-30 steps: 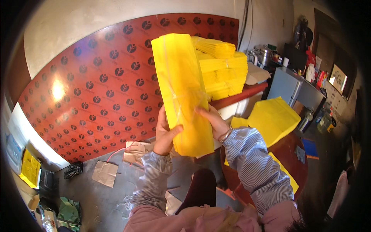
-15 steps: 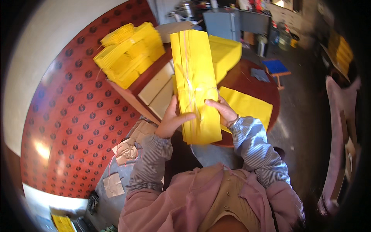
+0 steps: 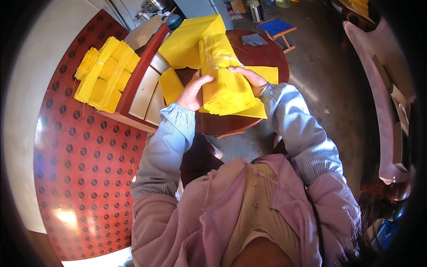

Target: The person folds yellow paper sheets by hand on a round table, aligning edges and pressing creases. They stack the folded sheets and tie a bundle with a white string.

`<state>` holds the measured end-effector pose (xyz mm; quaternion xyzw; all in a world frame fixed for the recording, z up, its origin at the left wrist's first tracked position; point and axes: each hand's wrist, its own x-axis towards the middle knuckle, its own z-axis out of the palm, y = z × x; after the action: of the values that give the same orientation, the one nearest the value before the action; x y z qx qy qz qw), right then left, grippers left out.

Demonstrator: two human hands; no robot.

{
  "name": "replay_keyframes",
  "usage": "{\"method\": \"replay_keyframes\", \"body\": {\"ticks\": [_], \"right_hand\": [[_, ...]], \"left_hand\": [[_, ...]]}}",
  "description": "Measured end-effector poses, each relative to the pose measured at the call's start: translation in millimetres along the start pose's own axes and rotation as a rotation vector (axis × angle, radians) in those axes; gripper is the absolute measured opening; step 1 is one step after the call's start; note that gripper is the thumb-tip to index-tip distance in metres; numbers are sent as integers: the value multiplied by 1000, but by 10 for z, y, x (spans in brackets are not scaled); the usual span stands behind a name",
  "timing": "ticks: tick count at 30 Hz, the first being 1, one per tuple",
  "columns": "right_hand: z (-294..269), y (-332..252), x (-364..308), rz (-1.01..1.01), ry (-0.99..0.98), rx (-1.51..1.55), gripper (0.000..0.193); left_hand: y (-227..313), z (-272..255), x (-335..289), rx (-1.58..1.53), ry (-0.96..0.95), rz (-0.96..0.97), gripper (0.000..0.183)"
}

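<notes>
Between my two hands is a thick bundle of folded yellow sheets (image 3: 227, 86), bound round with clear string. Its near end, showing many layered edges, tilts down toward me over the round table. My left hand (image 3: 192, 92) closes on the bundle's left side, thumb on top. From the right, my right hand (image 3: 252, 80) grips it with the thumb across its upper face. More yellow sheets (image 3: 267, 73) lie flat on the table beneath and beside the bundle. Behind it stands a larger yellow stack (image 3: 191, 33).
The dark red round table (image 3: 279, 55) carries a small patterned cloth (image 3: 254, 39). Left of it, tied yellow bundles (image 3: 106, 73) are piled by a red-edged wooden piece (image 3: 144, 66). A red patterned board (image 3: 89, 178) covers the left. A blue-topped folding stool (image 3: 278, 27) stands beyond the table.
The bundle has come down from an upright hold and tipped, so its layered near end shows above the table. Both hands still grip it. The view has shifted.
</notes>
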<state>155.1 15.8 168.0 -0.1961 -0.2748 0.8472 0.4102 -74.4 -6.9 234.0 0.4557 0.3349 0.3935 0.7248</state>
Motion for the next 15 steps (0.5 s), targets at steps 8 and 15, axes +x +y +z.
{"method": "replay_keyframes", "body": {"ticks": [8,15], "right_hand": [[-247,32,115,27,-67,136,64],[-257,14,110,9,-90,108,60]], "left_hand": [[-13,-187,266,-167,44,-235,38],[32,-160,207,-174,-11,-289,41]]}}
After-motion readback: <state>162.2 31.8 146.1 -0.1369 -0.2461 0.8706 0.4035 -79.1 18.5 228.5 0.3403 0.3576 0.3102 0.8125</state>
